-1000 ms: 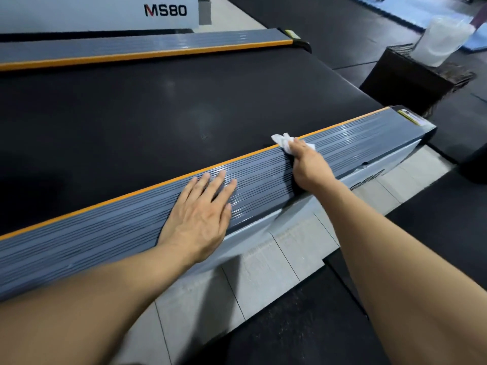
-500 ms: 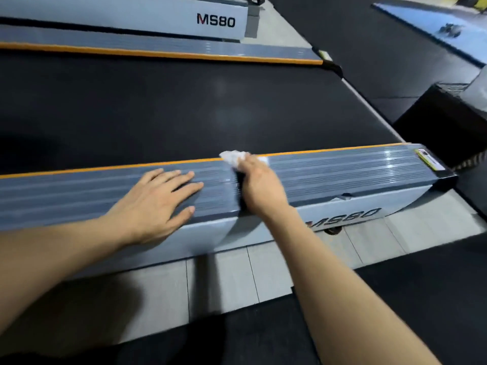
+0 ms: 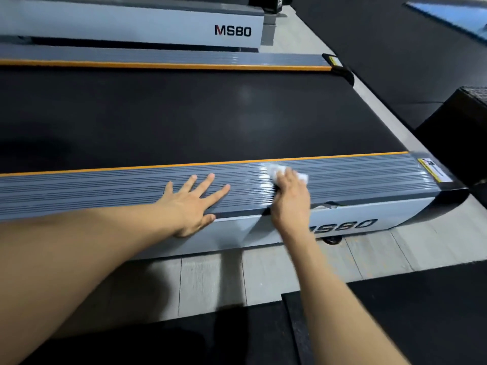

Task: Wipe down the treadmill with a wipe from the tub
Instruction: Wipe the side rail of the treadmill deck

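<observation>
While the left hand [image 3: 193, 204] lies flat on the near side rail [image 3: 105, 191] of the treadmill [image 3: 184, 122], its fingers [image 3: 204, 184] are straight and spread, palm down, holding nothing. The thumb hangs over the rail's outer edge, against the top of the light side cover [image 3: 395, 214].

The right hand [image 3: 291, 198] is just to the right of the left, on the same rail. Its fingers are curled over a crumpled white wipe [image 3: 275, 171] and press it onto the ribbed grey top of the rail. White folds of the wipe show beyond the knuckles on both sides, close to the orange strip [image 3: 131, 168] that runs along the rail's inner edge. The hand and wipe are slightly blurred.

The rail shows a glossy patch beside the wipe. A yellow label [image 3: 432, 171] sits at the rail's right end, well apart from the wipe. The side cover carries dark lettering, partly hidden by the right forearm.

The black belt [image 3: 210, 114] lies beyond the rail, untouched by either hand. The far rail [image 3: 184, 59] has the same grey ribbing and orange strip. Behind it stands a second machine [image 3: 131, 25] marked MS80.

The treadmill rests on pale floor tiles [image 3: 290, 264], with black matting [image 3: 395, 312] on the near side. A dark box [image 3: 458, 127] stands at the right edge, past the end of the treadmill. The tub cannot be made out in this view.
</observation>
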Motion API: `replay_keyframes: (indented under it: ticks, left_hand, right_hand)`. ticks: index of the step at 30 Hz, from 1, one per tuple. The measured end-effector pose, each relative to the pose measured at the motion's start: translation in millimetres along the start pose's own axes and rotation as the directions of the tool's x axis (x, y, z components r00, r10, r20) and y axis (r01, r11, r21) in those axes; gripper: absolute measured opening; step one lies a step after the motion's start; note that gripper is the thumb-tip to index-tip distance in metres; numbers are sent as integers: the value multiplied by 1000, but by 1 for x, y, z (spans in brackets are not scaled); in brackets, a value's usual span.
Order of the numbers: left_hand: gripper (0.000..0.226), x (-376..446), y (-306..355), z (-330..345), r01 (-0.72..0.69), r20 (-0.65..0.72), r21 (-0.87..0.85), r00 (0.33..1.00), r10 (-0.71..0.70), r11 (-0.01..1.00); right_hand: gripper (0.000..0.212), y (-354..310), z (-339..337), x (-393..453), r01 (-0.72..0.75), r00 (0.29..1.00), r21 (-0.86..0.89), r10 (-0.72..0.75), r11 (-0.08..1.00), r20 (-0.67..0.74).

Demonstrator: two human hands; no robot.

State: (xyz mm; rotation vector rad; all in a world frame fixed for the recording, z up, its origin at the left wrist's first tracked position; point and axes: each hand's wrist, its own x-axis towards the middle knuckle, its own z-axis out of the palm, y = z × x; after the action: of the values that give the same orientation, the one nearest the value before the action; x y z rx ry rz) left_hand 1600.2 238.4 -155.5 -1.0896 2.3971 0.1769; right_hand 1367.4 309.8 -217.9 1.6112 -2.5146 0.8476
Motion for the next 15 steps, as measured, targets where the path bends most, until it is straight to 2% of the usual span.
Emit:
replay_keyframes:
  ticks: [3,5,8,15]
  left_hand:
    - [69,-1,3,-3,30,36,1,999,-30,1000]
    - [68,-1,5,-6,52,78,8,996,-52,999]
    - [68,-2,8,-17,76,141,10,987,-77,997]
    - [55,2,12,-38,99,247,-91,966,-74,991]
  right_hand:
    - [62,-49,23,-34,123,990,89,-128,988,60]
    - [59,-70,29,-54,163,984,154,-173,975,53]
    - [55,-59,23,-54,209,970,188,-227,960,80]
    - [70,52,-38,-17,-57,986,-2,57,998,157]
